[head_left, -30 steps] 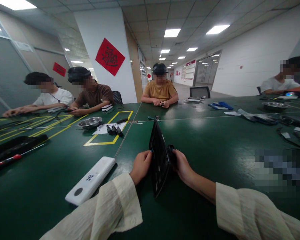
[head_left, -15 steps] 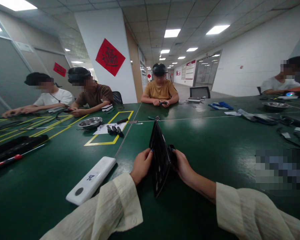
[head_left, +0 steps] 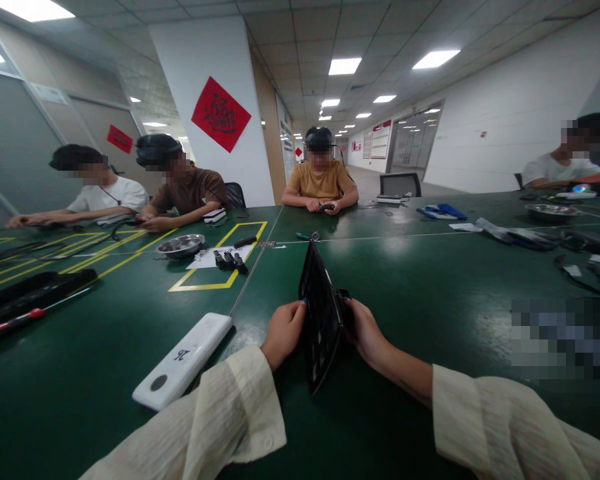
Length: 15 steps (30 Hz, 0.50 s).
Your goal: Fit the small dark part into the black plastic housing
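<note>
Panel (head_left: pixel 323 327) held between left grip (head_left: pixel 284 328), right grip (head_left: pixel 367 330); unmoved.

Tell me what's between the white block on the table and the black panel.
In the head view, your left hand and cream sleeve lie between them, the thumb against the black panel; green table shows between hand and white block.

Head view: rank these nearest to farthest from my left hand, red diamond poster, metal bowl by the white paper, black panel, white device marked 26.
1. Black panel, touching your left hand.
2. White device, lying to the left.
3. Metal bowl, farther ahead, left.
4. Red diamond poster, on the pillar.
</note>
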Tool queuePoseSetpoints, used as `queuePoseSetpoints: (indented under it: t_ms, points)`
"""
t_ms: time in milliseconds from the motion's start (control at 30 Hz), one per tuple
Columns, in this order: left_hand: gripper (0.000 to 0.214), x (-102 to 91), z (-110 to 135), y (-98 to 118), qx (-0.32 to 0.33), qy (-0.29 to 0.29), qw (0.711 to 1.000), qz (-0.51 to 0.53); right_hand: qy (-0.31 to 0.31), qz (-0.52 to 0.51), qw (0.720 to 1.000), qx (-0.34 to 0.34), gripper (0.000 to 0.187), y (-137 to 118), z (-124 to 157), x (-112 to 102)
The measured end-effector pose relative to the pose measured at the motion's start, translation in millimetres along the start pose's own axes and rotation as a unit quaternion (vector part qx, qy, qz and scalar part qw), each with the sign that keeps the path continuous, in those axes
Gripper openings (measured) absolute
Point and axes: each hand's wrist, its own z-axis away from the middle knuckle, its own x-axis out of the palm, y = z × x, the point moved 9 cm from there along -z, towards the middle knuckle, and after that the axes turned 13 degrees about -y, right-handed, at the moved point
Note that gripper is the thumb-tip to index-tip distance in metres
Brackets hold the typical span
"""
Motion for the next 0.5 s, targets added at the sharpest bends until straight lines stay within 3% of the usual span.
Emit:
queuePoseSetpoints:
  t_ms: [200, 500]
  points:
    - [0.045, 1.2, -0.1, 2.2, -0.003, -0.014, 0.999, -0.030, 0.004, 0.002, 1.000, 0.003, 0.025, -1.0, 0.8, 0.7]
    - [0.042, 0.5, -0.7, 3.5, 0.023, -0.001, 0.999, 0.022, 0.001, -0.005, 1.000, 0.000, 0.025, -2.4, 0.5, 2.8]
